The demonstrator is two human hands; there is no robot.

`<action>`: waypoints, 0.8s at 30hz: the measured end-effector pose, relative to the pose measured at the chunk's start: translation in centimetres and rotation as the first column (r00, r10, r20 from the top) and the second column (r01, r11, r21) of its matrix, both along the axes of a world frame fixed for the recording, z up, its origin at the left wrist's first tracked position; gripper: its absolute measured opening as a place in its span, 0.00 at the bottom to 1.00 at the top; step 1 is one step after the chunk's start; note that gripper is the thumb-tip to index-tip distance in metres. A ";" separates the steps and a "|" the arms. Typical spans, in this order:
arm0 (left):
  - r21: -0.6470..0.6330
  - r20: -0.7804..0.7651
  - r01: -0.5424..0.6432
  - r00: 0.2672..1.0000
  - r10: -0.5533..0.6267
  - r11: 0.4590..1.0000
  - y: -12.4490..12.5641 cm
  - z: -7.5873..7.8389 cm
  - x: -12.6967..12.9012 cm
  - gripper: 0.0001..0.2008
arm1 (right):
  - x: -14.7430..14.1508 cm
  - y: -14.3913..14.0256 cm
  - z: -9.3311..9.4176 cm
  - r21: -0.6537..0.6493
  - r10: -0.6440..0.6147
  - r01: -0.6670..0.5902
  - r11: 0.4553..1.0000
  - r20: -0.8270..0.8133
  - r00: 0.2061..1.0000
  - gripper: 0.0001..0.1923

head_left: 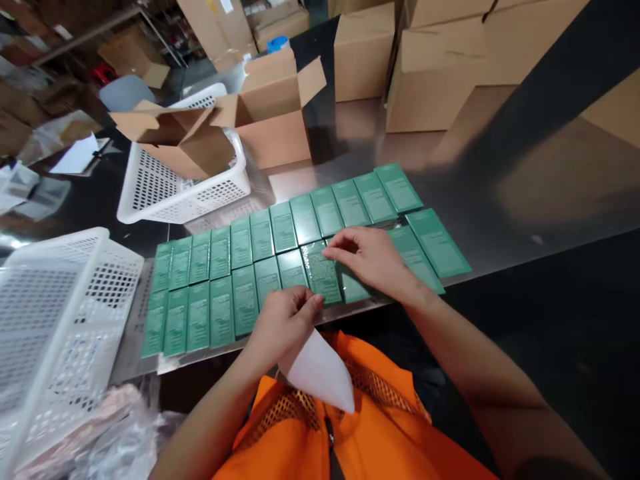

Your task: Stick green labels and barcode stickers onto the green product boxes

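Observation:
Flat green boxes (241,243) lie side by side in two rows along the table's near edge. My left hand (286,320) is closed with thumb against fingers, pinching a white paper sheet (320,373) that hangs down in front of the orange vest. Over the near row, my right hand (367,257) is closed in a pinch, its fingertips at the upper part of a green box (323,277) with a shiny, wrinkled-looking surface. Whatever the right fingertips hold, if anything, is too small to make out. My right hand partly covers neighbouring boxes.
A white plastic basket (187,203) holding an open carton (200,150) stands behind the rows, beside another open carton (280,137). Another white basket (107,313) is at the left, above crumpled clear plastic (120,440). Closed cartons (425,80) stand at the back.

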State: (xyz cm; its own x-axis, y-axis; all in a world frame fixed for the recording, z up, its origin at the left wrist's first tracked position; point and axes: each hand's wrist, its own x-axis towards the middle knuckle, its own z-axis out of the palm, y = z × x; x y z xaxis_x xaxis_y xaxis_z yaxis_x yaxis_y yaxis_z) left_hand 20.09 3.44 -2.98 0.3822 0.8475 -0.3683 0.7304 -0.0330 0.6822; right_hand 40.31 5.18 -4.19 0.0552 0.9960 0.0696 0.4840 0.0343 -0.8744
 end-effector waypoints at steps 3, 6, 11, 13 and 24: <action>-0.043 -0.053 0.008 0.999 -0.010 0.999 0.1 -0.2 0.0 0.18 | -0.7 -0.1 -0.8 0.032 0.001 -0.007 0.999 0.163 0.987 0.03; -0.072 -0.084 0.008 0.996 -0.014 0.997 0.4 -0.4 0.0 0.19 | -1.1 -0.1 -1.1 -0.003 0.026 -0.026 1.000 0.225 0.974 0.03; -0.104 -0.103 0.014 0.994 -0.024 0.995 0.9 -0.6 0.3 0.19 | -1.3 0.1 -1.3 -0.044 0.037 -0.025 0.999 0.286 0.957 0.04; -0.108 -0.103 0.013 0.994 -0.024 0.994 1.0 -0.6 0.3 0.18 | -1.3 0.2 -1.4 -0.051 0.039 -0.025 0.998 0.303 0.952 0.04; 0.076 -0.164 0.120 0.981 -0.106 0.990 1.7 -0.6 1.1 0.18 | -2.1 0.1 -1.9 -0.032 0.030 -0.017 0.999 0.440 0.897 0.07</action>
